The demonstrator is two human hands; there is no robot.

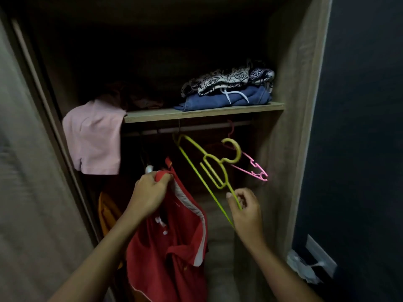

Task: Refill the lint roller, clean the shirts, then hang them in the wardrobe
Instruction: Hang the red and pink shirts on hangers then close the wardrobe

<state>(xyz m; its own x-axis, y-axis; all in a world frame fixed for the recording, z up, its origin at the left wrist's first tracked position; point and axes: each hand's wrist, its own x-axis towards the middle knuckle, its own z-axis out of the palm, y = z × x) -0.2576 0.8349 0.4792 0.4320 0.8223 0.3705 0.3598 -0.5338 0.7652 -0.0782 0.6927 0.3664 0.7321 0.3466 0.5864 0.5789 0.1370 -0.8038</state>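
Note:
A red shirt [174, 247] with white trim hangs down in front of the open wardrobe. My left hand [150, 192] grips it by the bunched top edge. My right hand [245, 209] pinches one end of a yellow-green plastic hanger [209, 166], which is tilted, its hook pointing up and right, off the rail. The wardrobe rail [196, 128] runs under the shelf. A pink hanger [254, 168] hangs from the rail behind the yellow one.
A wooden shelf [205, 113] carries folded clothes: a blue hoodie [226, 100] under a patterned garment [229, 80]. A pink garment [96, 138] drapes off the shelf's left end. Something orange [106, 212] sits low on the left. The wardrobe's right wall [294, 127] is close.

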